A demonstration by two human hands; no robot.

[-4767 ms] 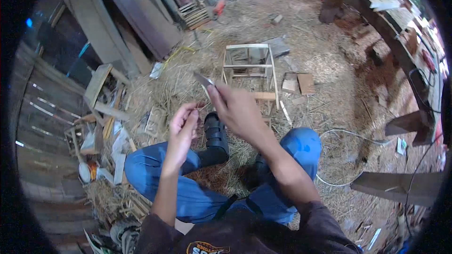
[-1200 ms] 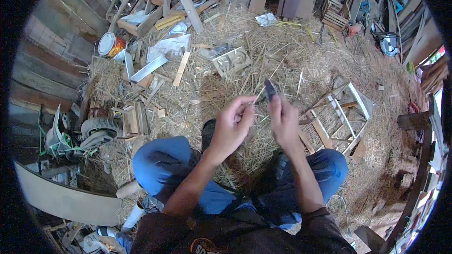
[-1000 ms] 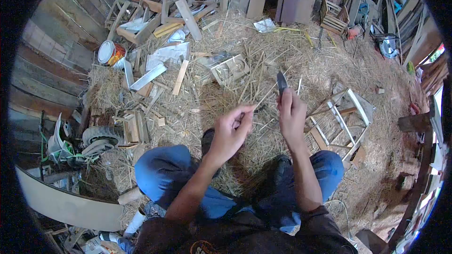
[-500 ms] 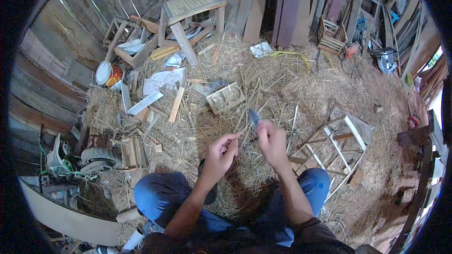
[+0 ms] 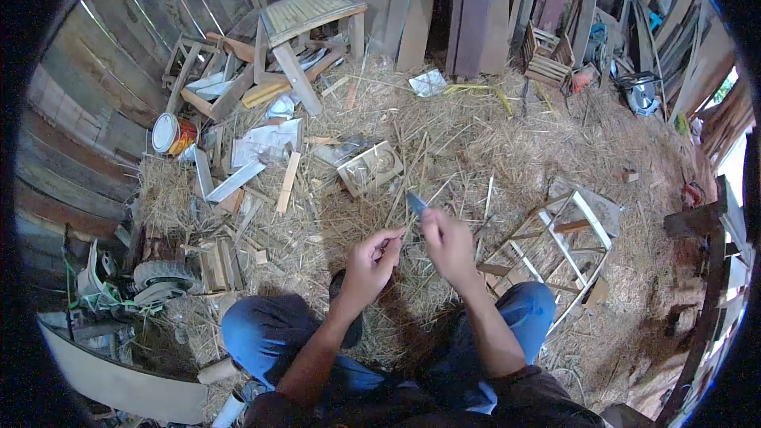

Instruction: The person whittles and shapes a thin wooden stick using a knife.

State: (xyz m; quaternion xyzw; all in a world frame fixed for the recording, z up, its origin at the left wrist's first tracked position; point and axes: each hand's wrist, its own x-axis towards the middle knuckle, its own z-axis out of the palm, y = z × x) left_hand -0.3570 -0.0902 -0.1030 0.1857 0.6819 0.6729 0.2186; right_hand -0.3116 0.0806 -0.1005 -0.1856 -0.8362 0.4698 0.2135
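My right hand [image 5: 450, 250] is closed around a knife, whose grey blade [image 5: 415, 204] points up and to the left. Close by on the left, my left hand [image 5: 371, 268] pinches a thin sliver of wood [image 5: 404, 229] between thumb and fingers. The sliver's tip sticks out toward the knife; whether the blade touches it I cannot tell. Both hands are held above the shavings-covered ground, between my knees. Beyond them lies a light wooden block with rounded hollows [image 5: 370, 170].
A wooden frame [image 5: 567, 230] lies at the right. A slatted stool [image 5: 311, 16] stands at the back left, near a paint can [image 5: 172, 135] and scrap wood. A circular saw [image 5: 640, 95] sits at the far right. Planks [image 5: 476, 16] lean on the back wall.
The knife in my right hand has moved slightly left and down, nearer my left hand. My left hand stays almost in place, and the whole view has shifted a little.
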